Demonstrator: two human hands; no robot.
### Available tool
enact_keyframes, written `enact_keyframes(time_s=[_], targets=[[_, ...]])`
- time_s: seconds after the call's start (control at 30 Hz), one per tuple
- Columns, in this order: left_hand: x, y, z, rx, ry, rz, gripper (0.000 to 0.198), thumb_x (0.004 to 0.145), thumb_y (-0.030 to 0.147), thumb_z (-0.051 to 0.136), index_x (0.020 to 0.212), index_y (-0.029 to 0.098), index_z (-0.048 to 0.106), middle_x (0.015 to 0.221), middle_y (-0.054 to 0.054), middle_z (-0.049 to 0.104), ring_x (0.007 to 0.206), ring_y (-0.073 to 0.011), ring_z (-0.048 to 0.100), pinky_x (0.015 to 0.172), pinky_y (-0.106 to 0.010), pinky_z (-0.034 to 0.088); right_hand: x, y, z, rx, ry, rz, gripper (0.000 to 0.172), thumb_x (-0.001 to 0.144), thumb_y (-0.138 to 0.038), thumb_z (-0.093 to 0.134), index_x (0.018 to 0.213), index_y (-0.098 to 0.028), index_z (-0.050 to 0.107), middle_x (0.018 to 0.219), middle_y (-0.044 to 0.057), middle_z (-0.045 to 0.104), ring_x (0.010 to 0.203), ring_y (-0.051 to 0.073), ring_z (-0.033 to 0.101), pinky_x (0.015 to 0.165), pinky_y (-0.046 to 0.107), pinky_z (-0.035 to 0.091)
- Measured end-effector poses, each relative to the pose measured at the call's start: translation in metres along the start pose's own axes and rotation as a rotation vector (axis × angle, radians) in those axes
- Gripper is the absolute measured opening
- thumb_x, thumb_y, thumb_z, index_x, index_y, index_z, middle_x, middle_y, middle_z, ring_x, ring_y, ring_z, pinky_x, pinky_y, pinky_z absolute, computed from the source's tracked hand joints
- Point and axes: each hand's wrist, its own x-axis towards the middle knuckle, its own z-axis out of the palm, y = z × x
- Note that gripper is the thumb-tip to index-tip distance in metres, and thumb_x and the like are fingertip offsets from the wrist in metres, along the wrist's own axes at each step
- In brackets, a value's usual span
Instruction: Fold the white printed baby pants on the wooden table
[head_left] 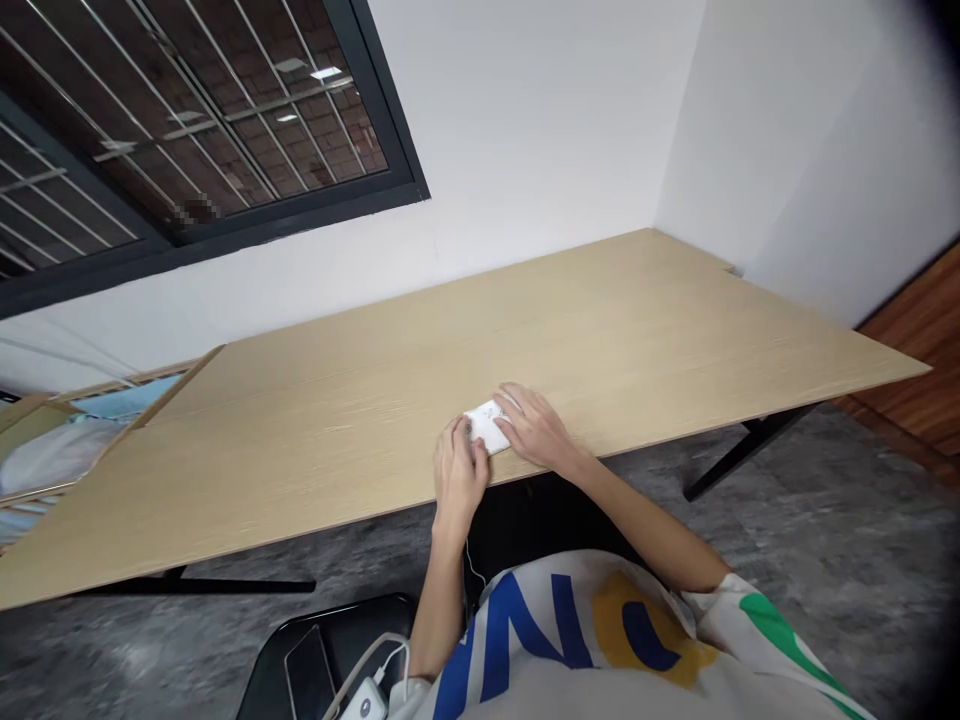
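Note:
A small white flat object (489,427) with faint dark marks lies at the table's front edge, between my two hands. My left hand (459,470) is at its left side, fingers bent around that edge and thumb near its lower corner. From the right, my right hand (534,428) reaches over its other side, with fingers and thumb on it. Both hands partly cover the object, so its full outline is hidden.
The wooden table (337,420) runs along a white wall below a barred window. Cardboard boxes (45,440) with blue and white contents stand at the left. A black chair (277,660) holds a phone and a white cabled device.

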Motion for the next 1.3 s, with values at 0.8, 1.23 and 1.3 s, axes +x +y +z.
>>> enact_keyframes(time_s=[0.8, 1.23, 1.3], targets=[[0.01, 0.005, 0.004, 0.075, -0.426, -0.032, 0.087, 0.098, 0.06, 0.048, 0.164, 0.008, 0.026, 0.172, -0.023, 0.024, 0.161, -0.0359, 0.022, 0.129, -0.058, 0.02, -0.007, 0.036, -0.004, 0.054, -0.381, -0.02, 0.087, 0.101, -0.063, 0.049, 0.168, -0.013, 0.025, 0.173, 0.017, 0.023, 0.16, 0.034, 0.021, 0.129, 0.056, 0.019], [0.032, -0.001, -0.006, -0.056, -0.377, -0.056, 0.057, 0.089, 0.02, 0.05, 0.145, 0.013, 0.048, 0.153, -0.019, 0.057, 0.144, -0.0307, 0.052, 0.127, -0.055, 0.025, 0.018, 0.052, -0.019, 0.211, -0.438, -0.036, 0.063, 0.083, -0.018, 0.063, 0.145, -0.016, 0.051, 0.14, 0.018, 0.064, 0.127, 0.034, 0.06, 0.103, 0.046, 0.048], [0.035, -0.003, -0.008, -0.107, -0.266, -0.059, 0.04, 0.09, 0.02, 0.05, 0.128, 0.017, 0.06, 0.142, -0.015, 0.065, 0.133, -0.029, 0.06, 0.124, -0.054, 0.03, 0.023, 0.049, -0.023, 0.233, -0.405, -0.018, 0.046, 0.085, -0.014, 0.058, 0.131, -0.018, 0.059, 0.124, 0.015, 0.069, 0.114, 0.031, 0.065, 0.093, 0.041, 0.05]])
